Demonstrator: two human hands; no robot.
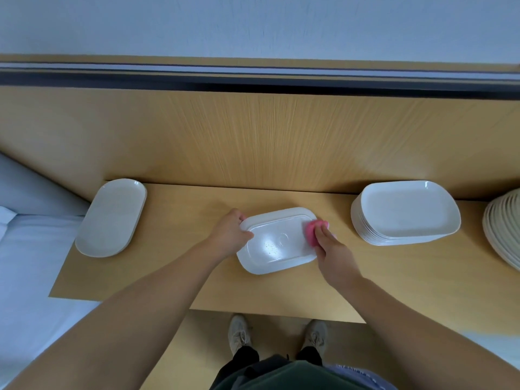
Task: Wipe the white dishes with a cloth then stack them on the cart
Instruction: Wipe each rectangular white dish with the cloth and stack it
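Head view looks down on a tall wood panel [253, 136] that backs a long wooden worktop [180, 277]. A bed [28, 263] with white sheets lies along the worktop's left end.

On the right side of the worktop stands a stack of white dishes [405, 212], rectangular with rounded corners, set against the panel. Further right, cut by the picture's edge, is a second pile of round plates [503, 229], cream rather than white. At the far left end an oval dish [112, 218] lies flat on its own, partly hanging over the worktop's corner.

The dish being wiped [277, 243] sits in the middle of the worktop, well apart from both the oval dish and the stack. It is white, rectangular and glossy, with glare on its middle.

Both bare forearms reach in from below. The left hand [229, 235] has its grip on the dish's left end, thumb laid over the rim and fingers curled round the far corner. The right hand [333, 254] has its grip closed on a bunched pink cloth [312, 229], which is pressed onto the dish's right end at the rim.

Below the worktop's near edge, two pale shoes [239, 332] stand on the floor.
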